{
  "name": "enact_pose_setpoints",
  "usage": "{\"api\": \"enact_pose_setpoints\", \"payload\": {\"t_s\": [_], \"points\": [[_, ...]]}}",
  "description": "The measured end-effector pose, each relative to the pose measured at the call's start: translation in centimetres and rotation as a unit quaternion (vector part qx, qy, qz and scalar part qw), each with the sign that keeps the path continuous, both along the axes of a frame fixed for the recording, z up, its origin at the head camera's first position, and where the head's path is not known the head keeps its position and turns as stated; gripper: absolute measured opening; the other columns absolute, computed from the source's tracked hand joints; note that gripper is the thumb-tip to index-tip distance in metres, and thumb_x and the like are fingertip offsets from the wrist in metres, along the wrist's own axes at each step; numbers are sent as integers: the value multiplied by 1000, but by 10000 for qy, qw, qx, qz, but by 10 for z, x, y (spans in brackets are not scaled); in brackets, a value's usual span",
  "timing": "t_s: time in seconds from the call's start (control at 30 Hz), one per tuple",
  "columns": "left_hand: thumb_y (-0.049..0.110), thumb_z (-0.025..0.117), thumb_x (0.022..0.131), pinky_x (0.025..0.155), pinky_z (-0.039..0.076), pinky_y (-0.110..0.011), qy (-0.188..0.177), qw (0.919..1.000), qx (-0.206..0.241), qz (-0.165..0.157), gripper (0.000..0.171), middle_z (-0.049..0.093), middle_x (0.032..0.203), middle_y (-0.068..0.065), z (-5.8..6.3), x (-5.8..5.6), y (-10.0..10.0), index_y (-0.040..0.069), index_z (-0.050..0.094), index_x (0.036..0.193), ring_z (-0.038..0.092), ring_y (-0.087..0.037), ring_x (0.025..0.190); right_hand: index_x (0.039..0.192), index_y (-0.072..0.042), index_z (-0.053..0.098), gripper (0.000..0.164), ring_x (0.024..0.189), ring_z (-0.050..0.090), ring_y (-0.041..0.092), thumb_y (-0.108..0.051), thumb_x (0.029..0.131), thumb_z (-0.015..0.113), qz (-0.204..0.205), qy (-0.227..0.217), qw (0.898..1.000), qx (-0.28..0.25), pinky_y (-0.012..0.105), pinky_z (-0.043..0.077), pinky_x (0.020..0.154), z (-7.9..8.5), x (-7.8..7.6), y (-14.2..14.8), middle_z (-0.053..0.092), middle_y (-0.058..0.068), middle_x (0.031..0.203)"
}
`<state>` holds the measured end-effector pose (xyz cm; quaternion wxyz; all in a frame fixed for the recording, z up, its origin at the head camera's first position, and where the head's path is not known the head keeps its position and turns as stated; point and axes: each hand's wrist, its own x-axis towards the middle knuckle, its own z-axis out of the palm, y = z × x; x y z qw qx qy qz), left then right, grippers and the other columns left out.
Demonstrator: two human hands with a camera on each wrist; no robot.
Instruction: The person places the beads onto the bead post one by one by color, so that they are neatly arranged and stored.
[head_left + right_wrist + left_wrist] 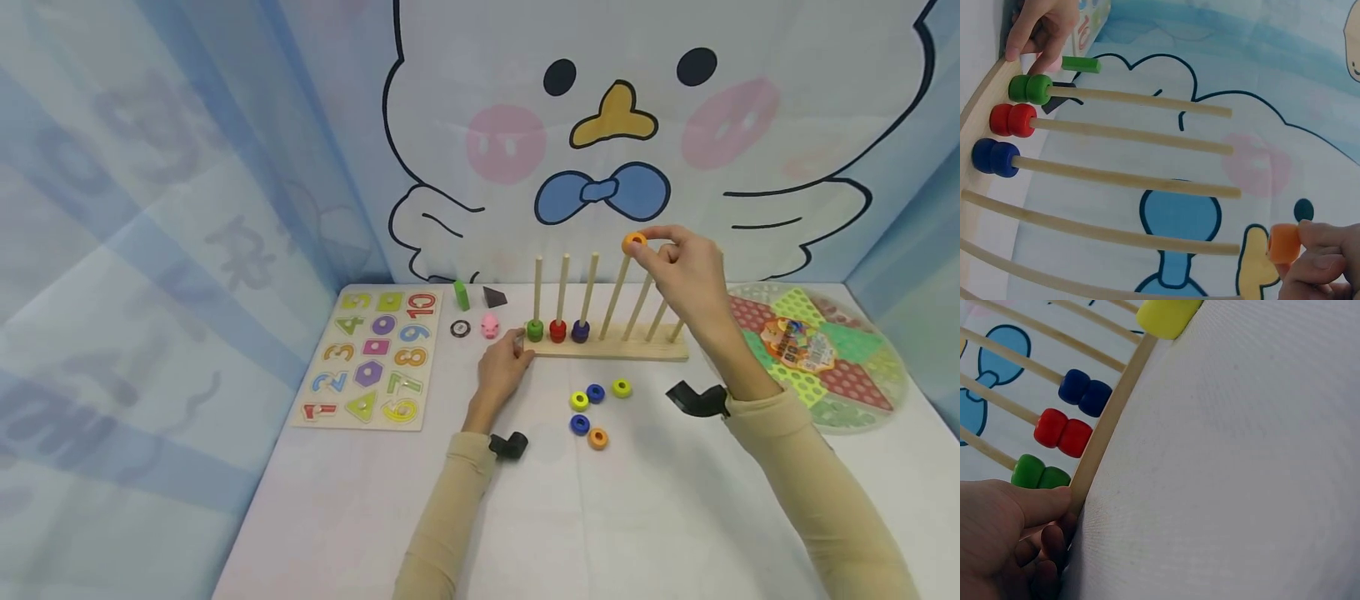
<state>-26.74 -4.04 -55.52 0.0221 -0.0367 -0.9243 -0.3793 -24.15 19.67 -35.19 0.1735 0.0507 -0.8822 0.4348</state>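
My right hand (686, 271) pinches an orange bead (1285, 244) between thumb and fingers, just off the tip of the fourth peg (1147, 239) of a wooden peg stand (637, 350). My left hand (502, 371) grips the left end of the stand's base, thumb on top beside the green beads (1038, 474). The first three pegs carry two green, two red (1063, 432) and two dark blue beads (1085, 392) at their feet. The other pegs are bare. In front of the base lie yellow beads (621, 387), blue beads (580, 425) and another orange bead (597, 439).
Left of the stand lies a number and shape puzzle board (367, 358). Between them are a green block (461, 295), a dark wedge (495, 297), a pink pig figure (490, 326) and a small round disc (461, 329). A round patterned board (847, 392) lies at the right.
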Motion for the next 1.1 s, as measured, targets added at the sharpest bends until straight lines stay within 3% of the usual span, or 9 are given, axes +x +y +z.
{"api": "enact_pose_setpoints", "payload": {"t_s": [0.27, 0.7, 0.9, 1.1], "points": [[28, 67, 89, 62, 40, -30, -8, 10000, -15, -63, 45, 59, 77, 6, 1, -1, 0, 14, 57, 130, 53, -10, 65, 121, -7, 61, 48, 41, 32, 13, -44, 90, 60, -82, -254, 9996, -80, 29, 23, 36, -12, -9, 5, 43, 6, 54], [28, 67, 89, 61, 39, -29, 26, 10000, -70, -13, 45, 58, 76, 6, 1, -1, 1, 14, 57, 130, 52, -10, 64, 116, -4, 65, 42, 41, 31, 13, -38, 92, 61, -125, 11, 9996, 252, 26, 22, 36, -22, -16, 3, 40, 5, 52], [28, 67, 89, 61, 39, -29, 38, 10000, -49, -26, 44, 57, 75, 6, 2, 0, 0, 14, 57, 130, 51, -10, 64, 116, -8, 65, 40, 40, 31, 12, -39, 92, 60, -27, 213, 9997, -73, 28, 23, 37, -31, 1, 0, 37, 6, 50], [28, 67, 89, 61, 39, -28, 39, 9999, -91, -16, 45, 57, 75, 6, 1, 0, -2, 14, 57, 130, 51, -10, 64, 116, -6, 64, 43, 37, 29, 11, -41, 92, 60, 271, -246, 9991, -201, 28, 22, 34, -62, 25, -5, 36, 3, 48]]}}
